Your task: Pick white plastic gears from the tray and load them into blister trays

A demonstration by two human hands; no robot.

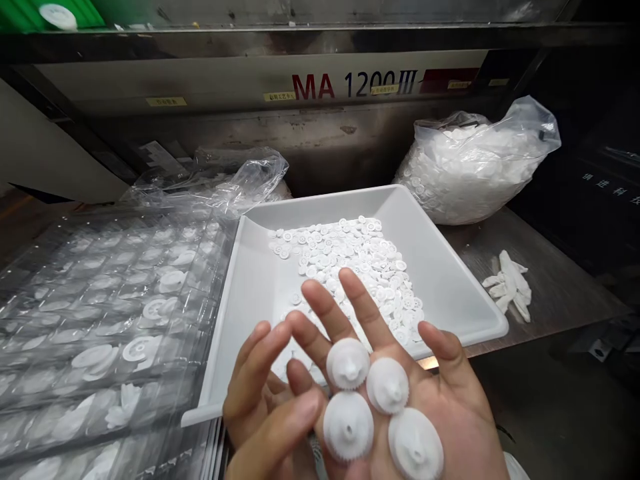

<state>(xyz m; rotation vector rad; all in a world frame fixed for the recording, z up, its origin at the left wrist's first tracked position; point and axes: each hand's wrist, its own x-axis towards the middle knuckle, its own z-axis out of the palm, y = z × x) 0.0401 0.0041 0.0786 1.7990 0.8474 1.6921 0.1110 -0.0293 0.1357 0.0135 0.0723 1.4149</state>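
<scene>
My right hand point(450, 413) lies palm up with its fingers spread. Several white plastic gears point(387, 385) rest on the palm and fingers. My left hand point(260, 407) is curled against the right hand's little-finger side. Its thumb tip touches the rim of the lower-left gear point(348, 427). Both hands hover over the near edge of a white tray point(450, 267). Many small white gears point(360, 260) lie in a heap in the tray.
Clear blister trays point(110, 320) with larger white gears in their pockets cover the left. A crumpled clear bag point(235, 177) lies behind them. A full bag of white parts point(470, 167) stands at the back right. White scraps point(510, 285) lie on the bench. Machine panel point(350, 83) behind.
</scene>
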